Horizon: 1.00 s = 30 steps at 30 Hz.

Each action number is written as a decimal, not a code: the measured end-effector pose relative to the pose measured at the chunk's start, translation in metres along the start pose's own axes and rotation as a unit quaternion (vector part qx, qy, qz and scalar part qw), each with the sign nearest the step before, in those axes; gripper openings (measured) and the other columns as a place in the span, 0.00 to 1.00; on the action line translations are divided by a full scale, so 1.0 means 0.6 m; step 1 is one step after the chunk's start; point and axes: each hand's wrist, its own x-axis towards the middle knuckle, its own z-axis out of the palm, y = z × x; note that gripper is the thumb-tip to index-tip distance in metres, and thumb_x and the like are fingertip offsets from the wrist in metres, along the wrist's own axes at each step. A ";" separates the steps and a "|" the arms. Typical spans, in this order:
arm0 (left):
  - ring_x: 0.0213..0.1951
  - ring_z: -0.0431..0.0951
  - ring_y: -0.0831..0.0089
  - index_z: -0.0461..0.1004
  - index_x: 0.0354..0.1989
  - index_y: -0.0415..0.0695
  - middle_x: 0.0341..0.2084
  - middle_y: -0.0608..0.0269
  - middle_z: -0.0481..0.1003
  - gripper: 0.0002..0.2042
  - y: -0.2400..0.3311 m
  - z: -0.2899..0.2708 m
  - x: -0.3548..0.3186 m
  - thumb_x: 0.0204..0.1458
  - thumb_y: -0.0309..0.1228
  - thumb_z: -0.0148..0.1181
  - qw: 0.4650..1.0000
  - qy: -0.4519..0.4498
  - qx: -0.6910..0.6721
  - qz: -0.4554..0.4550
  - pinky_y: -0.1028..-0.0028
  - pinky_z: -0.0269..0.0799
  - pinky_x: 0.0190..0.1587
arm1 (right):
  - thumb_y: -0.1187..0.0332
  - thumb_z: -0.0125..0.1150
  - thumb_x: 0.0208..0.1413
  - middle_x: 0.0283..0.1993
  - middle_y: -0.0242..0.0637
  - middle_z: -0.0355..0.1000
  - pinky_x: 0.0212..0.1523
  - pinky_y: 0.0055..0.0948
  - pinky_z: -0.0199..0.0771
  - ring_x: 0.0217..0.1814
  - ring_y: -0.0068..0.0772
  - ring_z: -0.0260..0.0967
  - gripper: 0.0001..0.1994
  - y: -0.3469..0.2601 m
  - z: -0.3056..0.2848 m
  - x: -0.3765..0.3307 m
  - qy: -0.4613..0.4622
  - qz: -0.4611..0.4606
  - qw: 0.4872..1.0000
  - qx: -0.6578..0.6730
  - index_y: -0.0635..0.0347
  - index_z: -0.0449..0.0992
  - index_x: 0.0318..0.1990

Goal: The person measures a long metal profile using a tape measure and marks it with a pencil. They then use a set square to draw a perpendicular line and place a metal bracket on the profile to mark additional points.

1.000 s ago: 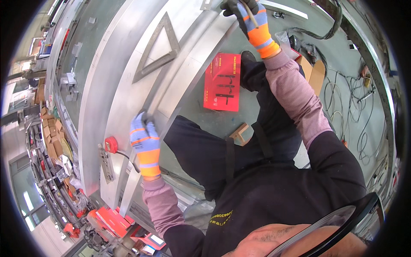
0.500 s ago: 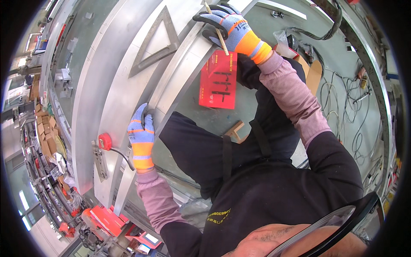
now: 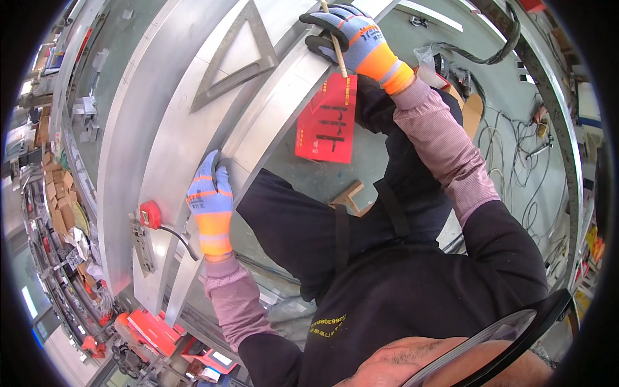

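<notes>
Grey-green workshop floor (image 3: 281,169), cluttered round the edges. Over it, long pale metal profiles lie side by side; the nearest profile (image 3: 278,100) runs lower left to upper right, slightly bowed in this fisheye view, its long axis spanning the two hands. Red box (image 3: 324,132) on the floor just right of it. Metal set square (image 3: 205,98) lies flat to the left, near the profile, well clear of both hands.

Left hand (image 3: 211,193), gloved, is at the profile's lower stretch: fingers half bent, tips touching it; can't tell if it grips. Right hand (image 3: 361,39), gloved, is at the upper stretch, nearer the far end, fingers curled over the profile and closed round a thin pencil (image 3: 338,53) pointing down toward the box.
</notes>
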 end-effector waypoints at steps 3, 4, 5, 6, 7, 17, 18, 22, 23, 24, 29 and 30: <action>0.46 0.80 0.51 0.77 0.52 0.42 0.43 0.47 0.80 0.15 0.002 0.004 0.002 0.56 0.28 0.58 0.999 0.003 -0.043 -0.020 0.63 0.74 0.51 | 0.60 0.69 0.49 0.48 0.46 0.75 0.57 0.47 0.70 0.55 0.55 0.69 0.20 0.000 0.012 0.001 -0.017 0.040 0.999 0.030 0.51 0.78 0.51; 0.46 0.80 0.51 0.77 0.52 0.41 0.43 0.47 0.80 0.15 0.006 0.002 0.003 0.57 0.28 0.58 0.998 -0.003 -0.055 -0.017 0.64 0.74 0.51 | 0.61 0.68 0.50 0.47 0.46 0.75 0.57 0.47 0.70 0.55 0.54 0.70 0.19 0.002 0.013 0.002 -0.014 0.033 0.999 0.025 0.51 0.79 0.50; 0.46 0.80 0.52 0.77 0.52 0.41 0.43 0.47 0.80 0.14 0.009 -0.001 0.003 0.57 0.29 0.58 0.998 -0.008 -0.068 -0.015 0.64 0.74 0.51 | 0.61 0.68 0.50 0.47 0.46 0.75 0.57 0.47 0.69 0.55 0.54 0.69 0.19 0.003 0.013 0.001 -0.018 0.029 0.999 0.030 0.51 0.79 0.50; 0.46 0.80 0.52 0.77 0.51 0.41 0.43 0.46 0.80 0.14 0.011 -0.003 0.002 0.57 0.29 0.59 0.997 -0.014 -0.080 -0.013 0.64 0.74 0.51 | 0.61 0.68 0.50 0.47 0.46 0.75 0.57 0.47 0.69 0.56 0.54 0.69 0.18 0.004 0.012 0.001 -0.022 0.025 0.999 0.035 0.51 0.79 0.50; 0.46 0.80 0.52 0.78 0.51 0.41 0.43 0.46 0.80 0.14 0.009 -0.002 0.001 0.57 0.29 0.59 0.994 -0.020 -0.102 -0.030 0.64 0.74 0.51 | 0.61 0.68 0.50 0.47 0.45 0.75 0.58 0.48 0.69 0.56 0.55 0.69 0.18 0.004 0.010 0.001 -0.026 0.020 0.999 0.040 0.52 0.79 0.50; 0.43 0.80 0.50 0.78 0.50 0.44 0.40 0.48 0.80 0.13 0.004 -0.003 -0.002 0.58 0.32 0.59 0.999 -0.022 -0.036 -0.009 0.61 0.74 0.48 | 0.62 0.66 0.48 0.42 0.43 0.73 0.61 0.53 0.63 0.51 0.49 0.69 0.19 -0.005 -0.001 0.008 -0.069 -0.083 0.991 0.074 0.50 0.78 0.50; 0.43 0.80 0.49 0.78 0.50 0.44 0.40 0.48 0.80 0.13 0.001 -0.003 -0.003 0.58 0.33 0.58 0.999 -0.024 -0.029 -0.002 0.60 0.74 0.48 | 0.62 0.66 0.47 0.41 0.42 0.72 0.62 0.53 0.62 0.51 0.48 0.69 0.19 -0.003 0.001 0.006 -0.088 -0.078 0.990 0.076 0.49 0.78 0.50; 0.43 0.80 0.49 0.76 0.51 0.44 0.40 0.48 0.80 0.14 0.000 -0.002 -0.002 0.58 0.33 0.58 0.999 -0.034 0.001 0.006 0.59 0.74 0.47 | 0.62 0.66 0.45 0.40 0.40 0.71 0.61 0.50 0.62 0.50 0.47 0.69 0.20 -0.004 0.001 0.007 -0.135 -0.062 0.987 0.065 0.47 0.79 0.49; 0.43 0.80 0.49 0.76 0.51 0.44 0.40 0.48 0.80 0.14 0.003 -0.002 -0.002 0.58 0.33 0.58 0.999 -0.038 0.000 0.002 0.59 0.74 0.47 | 0.62 0.66 0.44 0.40 0.40 0.71 0.61 0.50 0.63 0.50 0.47 0.68 0.20 -0.003 0.003 0.006 -0.143 -0.061 0.986 0.060 0.46 0.79 0.48; 0.43 0.80 0.49 0.76 0.51 0.44 0.40 0.48 0.80 0.14 0.005 -0.002 -0.002 0.58 0.33 0.58 0.999 -0.041 -0.001 -0.003 0.59 0.74 0.46 | 0.62 0.66 0.44 0.41 0.40 0.71 0.61 0.49 0.63 0.50 0.48 0.68 0.19 0.000 0.004 0.005 -0.142 -0.064 0.986 0.063 0.45 0.79 0.48; 0.42 0.80 0.50 0.76 0.50 0.45 0.39 0.49 0.80 0.13 0.005 -0.001 -0.003 0.58 0.34 0.58 0.999 -0.035 0.025 -0.008 0.59 0.74 0.46 | 0.61 0.68 0.41 0.41 0.40 0.72 0.59 0.50 0.65 0.50 0.49 0.68 0.18 0.006 0.011 0.000 -0.108 -0.082 0.988 0.074 0.44 0.80 0.44; 0.42 0.80 0.50 0.76 0.50 0.45 0.39 0.49 0.80 0.13 0.005 -0.001 -0.004 0.58 0.34 0.58 0.999 -0.033 0.025 -0.006 0.59 0.74 0.46 | 0.61 0.68 0.41 0.41 0.40 0.72 0.59 0.50 0.65 0.50 0.49 0.69 0.17 0.006 0.012 0.000 -0.111 -0.077 0.988 0.074 0.44 0.81 0.43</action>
